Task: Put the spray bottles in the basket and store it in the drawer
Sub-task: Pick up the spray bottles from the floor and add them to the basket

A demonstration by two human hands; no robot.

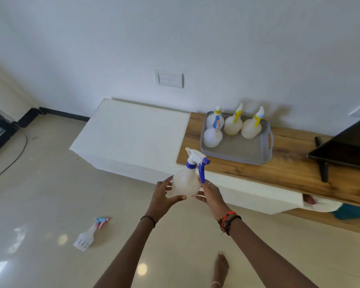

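Note:
A clear round spray bottle with a white and blue trigger head (186, 181) is held upright in the air in front of the cabinet. My left hand (164, 194) grips its left side and base, and my right hand (210, 194) holds its right side. The grey perforated basket (237, 157) sits on the wooden top and holds several spray bottles (233, 125) with yellow or orange triggers. Another spray bottle with a pink and blue head (89, 233) lies on its side on the floor at the lower left.
A white cabinet block (133, 132) stands left of the wooden top (289, 169). An open drawer (312, 202) under the top shows cloth inside. A dark screen on a stand (345, 148) is at the right. A cable (19, 150) runs across the tiled floor. My foot (220, 269) is below.

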